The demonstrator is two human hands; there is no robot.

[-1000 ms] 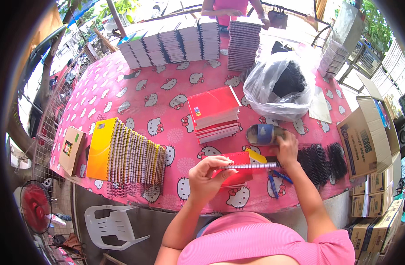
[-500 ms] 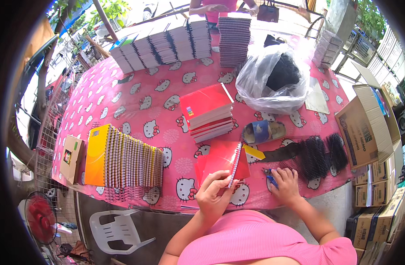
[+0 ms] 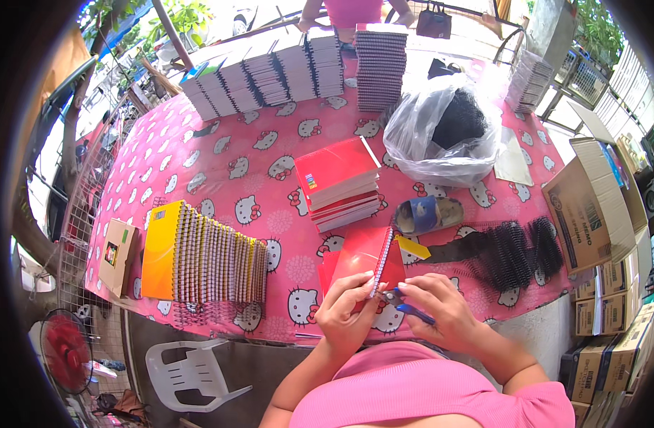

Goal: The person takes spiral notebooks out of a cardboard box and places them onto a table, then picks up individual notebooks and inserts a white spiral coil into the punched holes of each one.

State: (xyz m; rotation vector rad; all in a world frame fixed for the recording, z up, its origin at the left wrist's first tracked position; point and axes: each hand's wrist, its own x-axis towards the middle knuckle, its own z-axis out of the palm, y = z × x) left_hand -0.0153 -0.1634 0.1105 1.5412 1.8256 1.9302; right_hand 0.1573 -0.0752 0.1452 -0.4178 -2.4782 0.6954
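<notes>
Ideally, brace the red-covered spiral notebook (image 3: 361,255), lower centre of the frame, with your left hand (image 3: 344,312) pinching its lower corner; your right hand (image 3: 444,312) grips blue-handled metal pliers (image 3: 414,312), best aimed squarely at the pale coil's end.

Pink patterned tablecloth (image 3: 291,267). 1 white chair (image 3: 161,371) lower left, 1 red fan (image 3: 65,351) left of it. 1 open cardboard box (image 3: 582,207) at right, more boxes (image 3: 613,314) stacked below. Far side: 1 person (image 3: 354,11) in pink, 1 dark handbag (image 3: 434,26) hanging nearby. Green leaves (image 3: 186,17) upper left.
</notes>
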